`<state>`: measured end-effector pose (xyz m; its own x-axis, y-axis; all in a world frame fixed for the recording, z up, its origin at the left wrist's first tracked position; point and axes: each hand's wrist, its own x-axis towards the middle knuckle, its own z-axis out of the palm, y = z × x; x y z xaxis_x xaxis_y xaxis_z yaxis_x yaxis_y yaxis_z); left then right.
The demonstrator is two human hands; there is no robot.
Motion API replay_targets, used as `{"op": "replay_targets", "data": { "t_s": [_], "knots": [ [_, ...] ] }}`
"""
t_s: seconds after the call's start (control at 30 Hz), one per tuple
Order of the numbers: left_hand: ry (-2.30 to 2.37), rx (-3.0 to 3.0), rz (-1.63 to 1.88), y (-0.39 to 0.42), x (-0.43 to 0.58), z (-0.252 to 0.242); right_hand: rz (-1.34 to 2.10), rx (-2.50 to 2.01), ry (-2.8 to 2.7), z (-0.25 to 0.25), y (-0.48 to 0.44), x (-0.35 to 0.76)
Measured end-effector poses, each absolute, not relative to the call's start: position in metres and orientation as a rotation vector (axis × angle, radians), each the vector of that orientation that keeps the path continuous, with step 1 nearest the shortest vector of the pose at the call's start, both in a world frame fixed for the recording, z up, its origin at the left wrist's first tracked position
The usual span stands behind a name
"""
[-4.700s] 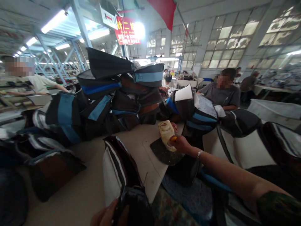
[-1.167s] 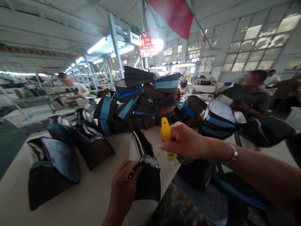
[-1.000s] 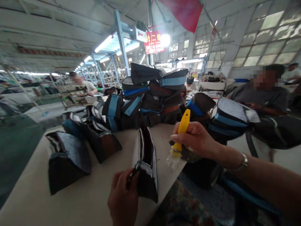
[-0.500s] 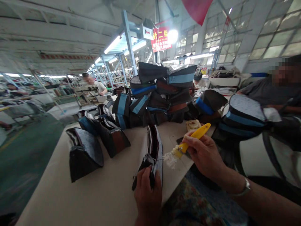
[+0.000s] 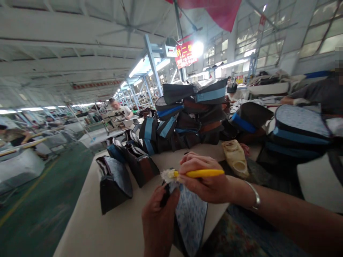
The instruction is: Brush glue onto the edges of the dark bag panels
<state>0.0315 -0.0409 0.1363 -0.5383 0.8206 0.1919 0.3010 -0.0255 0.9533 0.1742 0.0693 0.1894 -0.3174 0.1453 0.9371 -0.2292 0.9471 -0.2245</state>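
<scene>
My right hand (image 5: 199, 176) is closed round the yellow handle of a brush (image 5: 203, 173). Whitish, clumped bristles point left, just above the fingertips of my left hand (image 5: 159, 214). Fingers and thumb of that hand pinch the near end of a fabric bag piece (image 5: 190, 217), with pale blue patterned cloth facing up and a dark edge. Part of this piece is hidden under both hands. Right of the brush lies a yellowed plastic container (image 5: 235, 157) with round openings, smeared on its surface.
Dark bag pieces with blue and brown bands form a tall stack (image 5: 187, 121) at the table's back. Several stand at left, including one grey-sided piece (image 5: 115, 185). More are piled at right (image 5: 300, 132). A co-worker's sleeve (image 5: 316, 92) shows far right, beyond the table (image 5: 80, 228).
My right hand has moved left with the brush, now held level over my left hand. The bag piece has turned so its patterned side shows. The view has shifted, uncovering the plastic container.
</scene>
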Motion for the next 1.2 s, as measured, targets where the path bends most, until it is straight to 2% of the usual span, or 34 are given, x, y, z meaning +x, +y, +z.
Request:
{"op": "replay_targets", "data": {
  "t_s": [0.1,0.23,0.37,0.6,0.67,0.8,0.9,1.0,1.2],
  "knots": [
    [1.856,1.113,1.553,-0.045,0.029,0.138,0.210,0.052,-1.860,0.191,0.076,0.172],
    [1.782,1.054,1.589,-0.046,0.026,0.139,0.315,0.058,-1.838,0.192,0.071,0.174],
    [1.767,1.012,1.594,-0.046,0.024,0.136,0.202,0.102,-1.902,0.189,0.065,0.169],
    [1.698,1.141,1.628,-0.051,0.014,0.131,0.256,0.092,-1.916,0.188,0.064,0.167],
    [1.776,1.199,1.653,-0.052,0.005,0.134,0.248,-0.027,-1.860,0.189,0.068,0.175],
    [1.696,1.346,1.682,-0.044,-0.018,0.147,0.467,-0.307,-1.492,0.198,0.069,0.206],
    [1.548,1.614,1.607,-0.019,-0.033,0.159,0.676,-0.397,-1.222,0.204,0.064,0.235],
    [1.653,1.894,1.499,0.028,-0.046,0.160,0.772,-0.467,-1.002,0.202,0.061,0.265],
    [1.837,1.673,1.551,0.130,-0.053,0.102,0.938,-0.549,-0.789,0.176,0.074,0.298]
  ]
}}
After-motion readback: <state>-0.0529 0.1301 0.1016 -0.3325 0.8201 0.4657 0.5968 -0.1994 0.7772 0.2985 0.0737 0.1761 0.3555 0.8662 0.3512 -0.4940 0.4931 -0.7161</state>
